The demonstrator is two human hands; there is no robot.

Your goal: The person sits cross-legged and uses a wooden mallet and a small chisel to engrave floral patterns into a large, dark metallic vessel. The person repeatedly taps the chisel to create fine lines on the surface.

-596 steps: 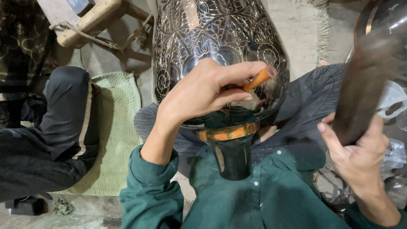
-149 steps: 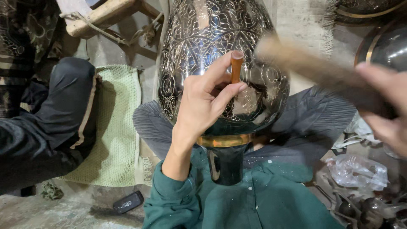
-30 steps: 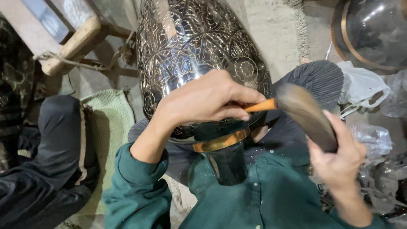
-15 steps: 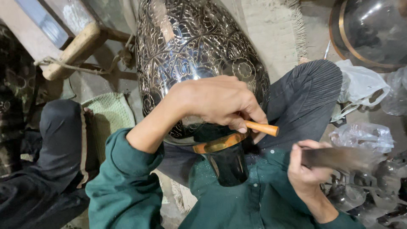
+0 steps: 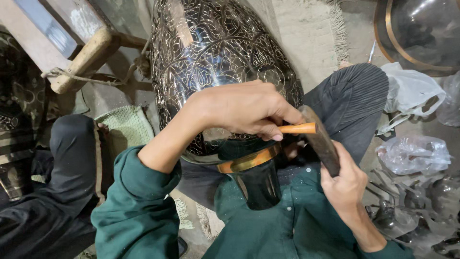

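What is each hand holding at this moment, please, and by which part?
The left hand pinches an orange chisel near its working end against the engraved vase. The right hand grips a dark mallet by its lower end.

The floor (image 5: pixel 306 29) is bare, dusty concrete, pale under soft light. A frayed rug edge (image 5: pixel 338 26) lies across it at the top. At upper left stands a worn wooden frame (image 5: pixel 79 55) with rope (image 5: pixel 103 80) knotted round it. A green woven mat (image 5: pixel 125 127) lies below it. Crumpled clear plastic bags (image 5: pixel 413 154) lie at the right, near dark metal pieces (image 5: pixel 421 206).
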